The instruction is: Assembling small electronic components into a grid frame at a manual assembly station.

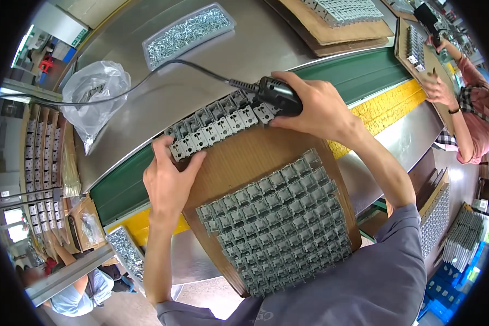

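Head view: a row of small metal parts (214, 130) lies at the far edge of a brown board (231, 160), between the hands. The left hand (168, 182) grips the row's left end, while the right hand (316, 106) clasps a black corded tool (280, 96) (its cable trailing left) at the row's right end. Nearer the body, a grid of similar parts (277, 214) covers the board.
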A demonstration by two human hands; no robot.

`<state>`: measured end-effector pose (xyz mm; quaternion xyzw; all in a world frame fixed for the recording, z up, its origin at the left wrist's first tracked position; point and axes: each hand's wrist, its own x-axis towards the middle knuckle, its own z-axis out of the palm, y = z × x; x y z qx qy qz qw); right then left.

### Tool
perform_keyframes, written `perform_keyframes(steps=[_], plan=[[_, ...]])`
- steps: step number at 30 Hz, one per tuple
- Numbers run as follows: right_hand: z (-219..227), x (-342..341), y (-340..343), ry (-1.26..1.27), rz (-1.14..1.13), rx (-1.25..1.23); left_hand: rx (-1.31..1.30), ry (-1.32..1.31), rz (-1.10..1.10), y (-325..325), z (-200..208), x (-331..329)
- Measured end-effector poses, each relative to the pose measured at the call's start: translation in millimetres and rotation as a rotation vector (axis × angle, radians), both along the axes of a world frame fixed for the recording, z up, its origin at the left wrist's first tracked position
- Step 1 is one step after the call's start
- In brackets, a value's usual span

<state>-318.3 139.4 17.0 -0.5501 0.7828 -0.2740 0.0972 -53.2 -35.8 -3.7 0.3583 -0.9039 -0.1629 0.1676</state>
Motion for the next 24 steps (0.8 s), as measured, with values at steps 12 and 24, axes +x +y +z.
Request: perform_keyframes(steps=[12, 24], plan=[[2, 20, 26, -0.076, 0.074, 0.094, 0.131, 0.118, -0.179, 6, 1, 28], [48, -1, 40, -0.449, -0.194, -0.435, 0.009, 0.200, -0.308, 32, 38, -1]])
